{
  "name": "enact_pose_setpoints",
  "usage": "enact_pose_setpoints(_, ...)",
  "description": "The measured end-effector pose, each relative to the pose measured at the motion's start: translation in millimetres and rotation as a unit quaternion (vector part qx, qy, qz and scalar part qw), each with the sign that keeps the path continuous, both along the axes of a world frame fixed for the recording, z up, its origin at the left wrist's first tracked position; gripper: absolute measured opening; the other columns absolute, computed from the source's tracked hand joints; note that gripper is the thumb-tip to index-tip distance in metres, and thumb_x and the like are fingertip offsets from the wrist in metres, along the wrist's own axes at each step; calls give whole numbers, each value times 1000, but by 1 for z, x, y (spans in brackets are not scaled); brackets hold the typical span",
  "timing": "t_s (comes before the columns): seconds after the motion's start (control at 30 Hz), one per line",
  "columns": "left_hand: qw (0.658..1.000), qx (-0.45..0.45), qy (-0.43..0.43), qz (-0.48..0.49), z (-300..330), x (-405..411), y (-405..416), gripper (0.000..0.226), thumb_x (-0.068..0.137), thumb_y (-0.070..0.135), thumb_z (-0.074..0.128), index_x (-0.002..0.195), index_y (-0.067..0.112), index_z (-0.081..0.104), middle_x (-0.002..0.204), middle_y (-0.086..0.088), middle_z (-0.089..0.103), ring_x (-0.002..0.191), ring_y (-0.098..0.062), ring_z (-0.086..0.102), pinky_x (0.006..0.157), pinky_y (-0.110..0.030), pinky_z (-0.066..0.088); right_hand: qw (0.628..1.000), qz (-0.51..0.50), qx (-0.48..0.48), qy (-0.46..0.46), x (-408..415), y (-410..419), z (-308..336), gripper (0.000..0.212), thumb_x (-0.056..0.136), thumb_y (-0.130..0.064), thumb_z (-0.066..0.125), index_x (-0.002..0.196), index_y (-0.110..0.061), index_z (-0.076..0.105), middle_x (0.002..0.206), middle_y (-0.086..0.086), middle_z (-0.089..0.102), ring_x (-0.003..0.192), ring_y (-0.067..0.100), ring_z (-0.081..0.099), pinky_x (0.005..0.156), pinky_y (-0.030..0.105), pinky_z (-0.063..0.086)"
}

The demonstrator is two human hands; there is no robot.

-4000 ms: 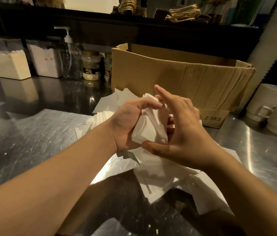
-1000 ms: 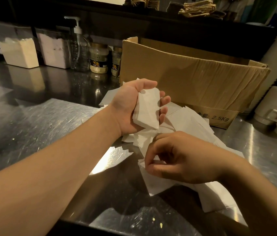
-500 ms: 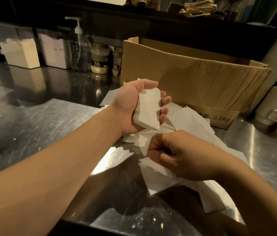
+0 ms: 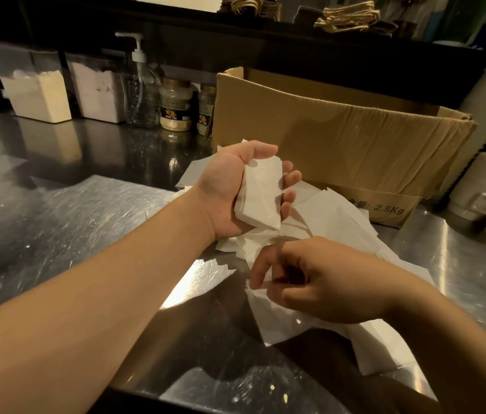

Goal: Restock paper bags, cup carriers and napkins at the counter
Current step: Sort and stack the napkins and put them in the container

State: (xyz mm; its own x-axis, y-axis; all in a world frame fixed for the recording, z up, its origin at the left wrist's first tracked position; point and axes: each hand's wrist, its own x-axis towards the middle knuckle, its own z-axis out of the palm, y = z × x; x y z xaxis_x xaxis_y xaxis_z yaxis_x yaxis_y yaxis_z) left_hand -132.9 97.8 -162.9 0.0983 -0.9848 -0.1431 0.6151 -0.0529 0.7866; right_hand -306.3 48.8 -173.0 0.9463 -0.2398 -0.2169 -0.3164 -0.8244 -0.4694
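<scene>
Sensibly, your left hand [image 4: 237, 186] clasped the folded napkin stack [image 4: 261, 194] while your right hand [image 4: 315, 280] pinched one loose napkin [image 4: 277, 315] beneath it.

"2.5Kg" printed in dark characters on the lower front flap of the brown corrugated cardboard box [image 4: 340, 144], beyond and to the right of the left hand [image 4: 235, 186]; a partly cut-off character sits just left of the number, unreadable. Two glass jars with gold lids [image 4: 175, 104], beyond the left hand and just left of the box, carry dark labels with an orange graphic and small print, too small to read. No other legible text; the white folded napkin stack [image 4: 261, 195] held in the left hand is unprinted.
</scene>
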Motion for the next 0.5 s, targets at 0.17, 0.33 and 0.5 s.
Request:
enact_pose_setpoints(0.17, 1000, -2, 2, -6, 1, 1, 0, 49, 82, 34, 58, 126, 13, 55, 97, -9, 64, 78, -21, 59, 76, -32, 47, 1000, -15, -1, -12, 3, 2, -2, 17, 102, -28, 56, 109, -39, 67, 99, -24, 64, 92, -2, 60, 78, 14, 53)
enact_pose_setpoints(0.33, 1000, -3, 0, -2, 0, 0, 0, 49, 81, 33, 58, 125, 12, 56, 95, -9, 65, 77, -21, 59, 74, -32, 48, 1000, -13, 7, -5, 3, 3, -1, 20, 102, -22, 57, 99, -39, 67, 87, -26, 63, 84, -4, 62, 67, 15, 51)
enact_pose_setpoints(0.5, 1000, -3, 3, -3, 1, 1, 0, 47, 82, 33, 58, 125, 12, 56, 95, -9, 65, 77, -21, 59, 74, -32, 48, 1000, -2, -9, 0, 3, 2, -2, 17, 94, -25, 68, 93, -42, 66, 90, -21, 66, 86, -2, 63, 73, 22, 57)
